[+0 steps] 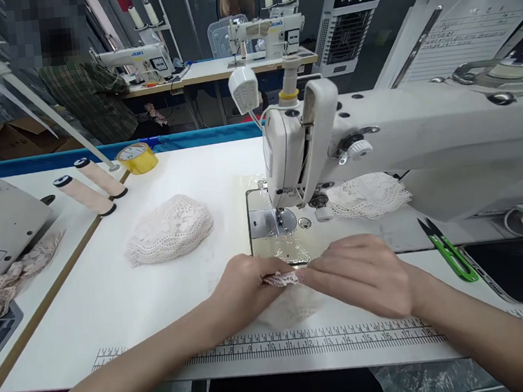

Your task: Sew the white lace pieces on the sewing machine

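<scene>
Both hands meet in front of the sewing machine [289, 151], pinching a small piece of white lace [281, 279] between them. My left hand [242, 289] grips its left end between thumb and fingers. On the other end, my right hand [364, 275] has its fingertips closed, slightly blurred. Part of the lace hangs below the hands, smeared and pale. Just behind them lies the metal needle plate [264, 223] under the presser foot. A folded lace piece [170, 228] rests on the table to the left, and another lace piece [366, 196] lies behind the needle area.
Green thread snips [452, 252] and a dark phone-like device [515, 271] lie at right. Two thread cones [85, 196] and a yellow tape roll [137, 158] stand at back left. A ruler strip [302, 342] runs along the front edge. A person [83, 95] is at another table behind.
</scene>
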